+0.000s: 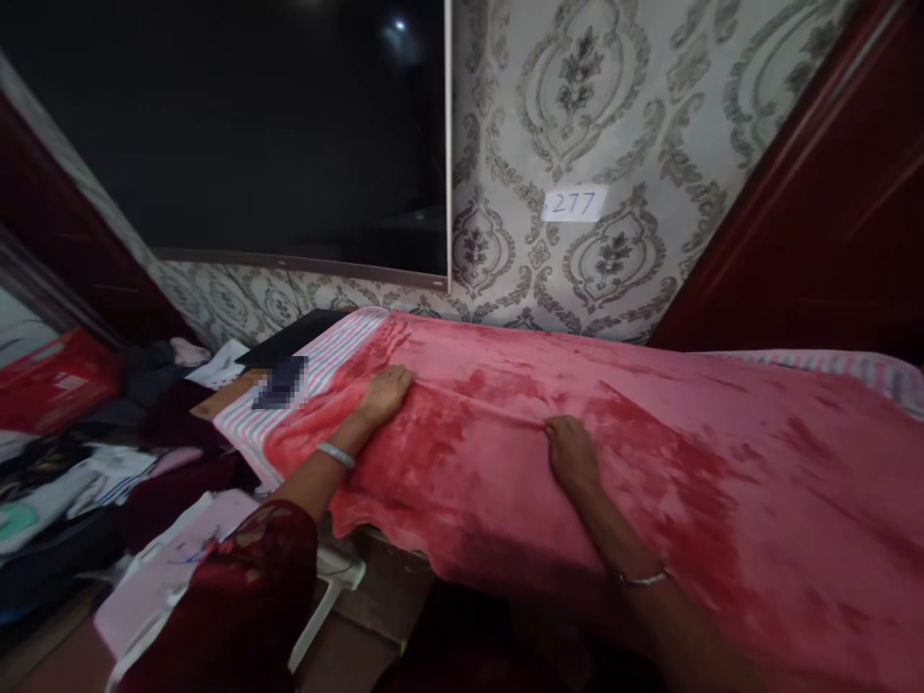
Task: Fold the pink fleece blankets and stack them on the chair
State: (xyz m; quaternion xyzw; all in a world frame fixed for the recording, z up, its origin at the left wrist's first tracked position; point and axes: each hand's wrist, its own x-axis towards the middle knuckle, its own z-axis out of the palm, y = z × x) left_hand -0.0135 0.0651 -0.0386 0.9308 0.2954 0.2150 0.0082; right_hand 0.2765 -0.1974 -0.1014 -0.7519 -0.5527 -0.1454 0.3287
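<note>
A red plush blanket (pixel 498 472) with darker brushed patches is spread over a long surface and hangs down over the front edge. My left hand (pixel 388 393) is closed on the blanket near its left end. Further right, my right hand (pixel 573 454) pinches the same blanket. A raised ridge of fabric runs in a line from one hand to the other. Beneath the blanket, a striped cloth (pixel 249 423) shows at the left end and along the back right. A blurred-out dark item (pixel 281 382) lies on the striped cloth, left of my left hand.
A large black screen (pixel 289 125) hangs on the patterned wall behind, beside a paper marked 277 (pixel 574 203). Piled clothes (pixel 108 472), a red bag (pixel 62 375) and a pink panel (pixel 173 568) are at the left. A dark red wooden frame (pixel 808 221) stands at the right.
</note>
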